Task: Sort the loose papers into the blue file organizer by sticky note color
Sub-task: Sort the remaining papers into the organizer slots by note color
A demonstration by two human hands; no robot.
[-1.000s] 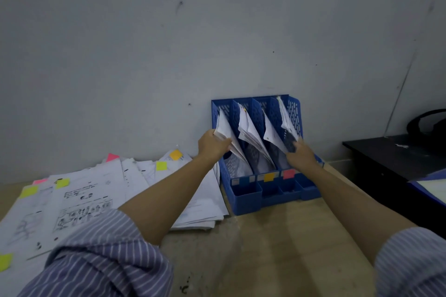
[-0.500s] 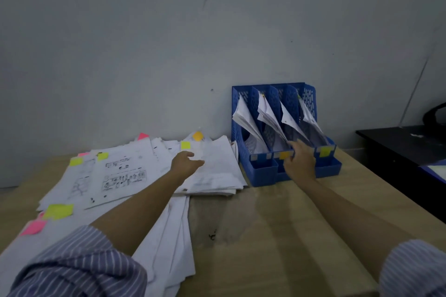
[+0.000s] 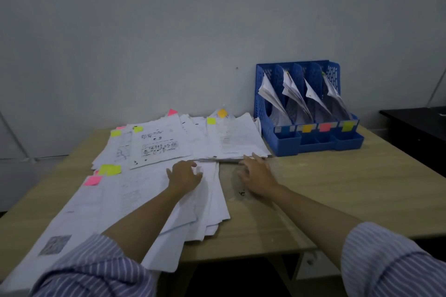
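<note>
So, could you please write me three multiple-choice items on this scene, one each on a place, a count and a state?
1. Where does the blue file organizer stand?
A. at the table's far right, by the wall
B. on the floor
C. on the black desk

2. How many slots of the organizer hold papers?
A. two
B. four
C. six

3. What are the hands doing?
A. both lifting one sheet high
B. left hand on the loose papers, right hand at a stack's edge, nothing lifted
C. both inside the organizer

Key:
1 A, it sits on the wooden table against the wall.
2 B, each of four slots shows leaning sheets.
3 B, the fingers lie spread and low, and no sheet is raised.
</note>
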